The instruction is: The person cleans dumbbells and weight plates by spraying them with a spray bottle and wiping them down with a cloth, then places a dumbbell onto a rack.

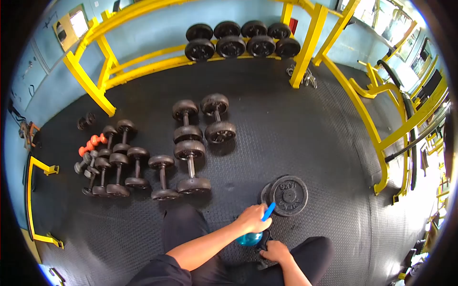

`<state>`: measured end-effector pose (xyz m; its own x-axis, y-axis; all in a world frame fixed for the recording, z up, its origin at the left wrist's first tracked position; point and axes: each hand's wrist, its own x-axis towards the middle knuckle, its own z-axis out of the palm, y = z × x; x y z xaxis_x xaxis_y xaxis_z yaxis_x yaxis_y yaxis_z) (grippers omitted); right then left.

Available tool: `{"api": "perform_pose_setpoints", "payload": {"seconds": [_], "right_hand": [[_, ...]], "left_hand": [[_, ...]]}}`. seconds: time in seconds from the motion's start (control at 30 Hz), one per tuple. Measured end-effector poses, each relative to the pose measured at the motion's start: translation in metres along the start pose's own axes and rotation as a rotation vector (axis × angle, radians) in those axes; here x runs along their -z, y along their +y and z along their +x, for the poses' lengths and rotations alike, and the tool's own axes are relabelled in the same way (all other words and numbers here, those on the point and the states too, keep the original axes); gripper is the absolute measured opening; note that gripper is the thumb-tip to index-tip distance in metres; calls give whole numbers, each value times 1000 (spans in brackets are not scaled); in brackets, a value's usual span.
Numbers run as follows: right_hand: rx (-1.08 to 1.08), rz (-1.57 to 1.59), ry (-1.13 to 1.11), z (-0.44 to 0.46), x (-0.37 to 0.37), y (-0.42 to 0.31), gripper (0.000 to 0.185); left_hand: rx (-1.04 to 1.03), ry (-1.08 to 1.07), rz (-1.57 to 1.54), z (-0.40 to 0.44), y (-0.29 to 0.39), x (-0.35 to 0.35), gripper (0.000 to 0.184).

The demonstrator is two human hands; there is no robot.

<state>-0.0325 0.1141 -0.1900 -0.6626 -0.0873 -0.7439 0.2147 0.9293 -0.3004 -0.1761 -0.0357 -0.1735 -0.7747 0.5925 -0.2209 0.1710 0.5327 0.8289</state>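
My left hand (253, 219) is wrapped round the top of a spray bottle (250, 239) with a blue nozzle and blue-green liquid. Close by on the right, my right hand (275, 250) is closed on a dark object (263, 242) whose shape is partly hidden; I cannot make out what it is. Just beyond my hands, a round weight plate (289, 195) lies flat on the black floor, overlapping another plate beneath it.
Several black dumbbells (191, 167) stand on the floor ahead and to the left, beside small orange dumbbells (92, 144). A yellow rack (143, 64) holds more dumbbells at the back. Yellow machine frames (355, 102) rise on the right.
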Motion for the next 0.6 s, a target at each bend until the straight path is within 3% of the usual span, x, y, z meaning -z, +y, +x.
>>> {"api": "perform_pose_setpoints", "payload": {"seconds": [0.07,0.17,0.3,0.37,0.4,0.43,0.5,0.57,0.6], "right_hand": [[-27,95,48,-10,-4,0,52],[-55,242,187,-31,0,-15,56],[-86,356,622,-49,-7,0,40],[-180,698,817,-61,12,-4,32],[-396,810,671,-75,24,4,29],[-345,1134,932,-78,25,2,25],[-69,1668,1121,-87,52,2,23],[227,1878,1164,-88,52,42,37],[217,2029,1148,-88,65,41,39]], "left_hand": [[-6,-100,-15,5,1,0,38],[-79,-80,-64,3,-6,-8,41],[-141,-72,-104,-2,-9,4,43],[-159,-62,-114,0,-17,7,42],[-180,-59,-121,2,-20,11,42],[-205,-60,-130,2,-22,12,42],[-225,-35,-138,1,-28,14,44],[-256,-2,-143,1,-38,10,46],[-302,44,-147,0,-40,9,46]]}}
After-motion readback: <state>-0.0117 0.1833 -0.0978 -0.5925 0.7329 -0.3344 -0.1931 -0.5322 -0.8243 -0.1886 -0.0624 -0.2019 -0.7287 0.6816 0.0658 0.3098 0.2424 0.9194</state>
